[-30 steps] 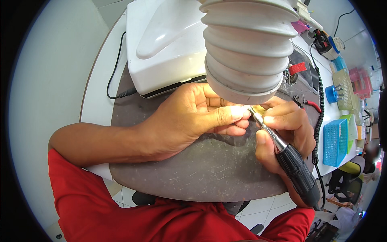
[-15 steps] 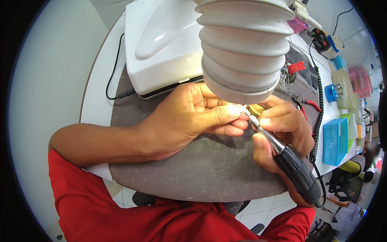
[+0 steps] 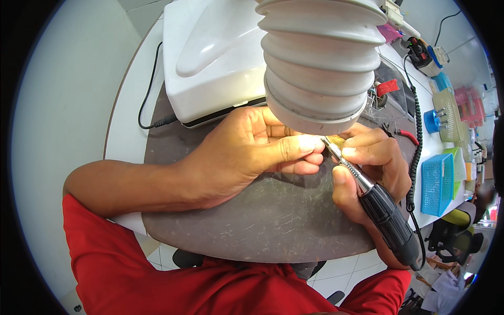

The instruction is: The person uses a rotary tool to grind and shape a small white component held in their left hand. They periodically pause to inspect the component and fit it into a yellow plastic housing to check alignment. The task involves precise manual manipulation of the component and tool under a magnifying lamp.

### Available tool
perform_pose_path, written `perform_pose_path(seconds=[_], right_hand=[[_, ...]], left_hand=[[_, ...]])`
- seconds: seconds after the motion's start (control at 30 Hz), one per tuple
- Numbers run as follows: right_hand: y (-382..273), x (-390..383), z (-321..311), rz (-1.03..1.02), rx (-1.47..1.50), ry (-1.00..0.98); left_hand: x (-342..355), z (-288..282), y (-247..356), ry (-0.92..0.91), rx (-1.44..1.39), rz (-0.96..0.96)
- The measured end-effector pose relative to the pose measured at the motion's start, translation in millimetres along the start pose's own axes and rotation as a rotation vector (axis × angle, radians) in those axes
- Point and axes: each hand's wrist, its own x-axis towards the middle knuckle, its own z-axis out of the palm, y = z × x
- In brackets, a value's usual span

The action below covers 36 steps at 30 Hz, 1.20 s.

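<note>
My right hand (image 3: 375, 157) grips a rotary handpiece (image 3: 388, 223) like a pen; it has a black grip and a silver metal nose. The tool tip points up and left to the fingertips of my left hand (image 3: 247, 157). Thumb and forefinger of that hand are pinched together, and whatever they hold is too small and too hidden to name. Just behind the tool tip shows a yellowish piece (image 3: 336, 139), partly covered by my right fingers. Both hands meet below the mouth of a white ribbed hose (image 3: 320, 79), in bright light.
A white rounded machine (image 3: 215, 63) with a plugged black cable stands at the back left. Red-handled pliers (image 3: 407, 136), a coiled black cord (image 3: 413, 152) and a blue basket (image 3: 437, 184) lie to the right. The grey worn mat (image 3: 252, 226) covers the table before me.
The handpiece and my right hand have shifted slightly right and down, drawing the tip a little off my left fingertips. My left hand stays nearly still.
</note>
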Motion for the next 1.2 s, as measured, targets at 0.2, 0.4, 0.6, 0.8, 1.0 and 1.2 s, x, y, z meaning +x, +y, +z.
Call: perform_pose_path(seconds=[0.2,0.4,0.6,0.8,1.0,1.2], right_hand=[[-2.4,1.5,-1.4,0.013,-0.013,-0.005],[-1.0,0.6,-1.3,0.015,0.016,0.001],[0.4,0.9,-1.1,0.021,0.009,0.002],[-4.1,1.5,-1.0,0.053,-0.011,-0.011],[-3.9,1.1,1.0,0.093,0.009,0.007],[-6.1,2.7,1.1,0.081,-0.017,0.004]], left_hand=[[0.4,0.1,0.9,-0.009,-0.011,0.002],[1.2,0.0,2.1,-0.027,-0.021,-0.013],[-1.7,-0.3,3.1,-0.026,-0.014,-0.010],[0.0,-0.8,1.8,-0.028,-0.005,-0.009],[-1.5,0.1,1.9,-0.024,-0.025,-0.001],[-1.3,0.5,2.4,-0.028,-0.020,-0.002]])
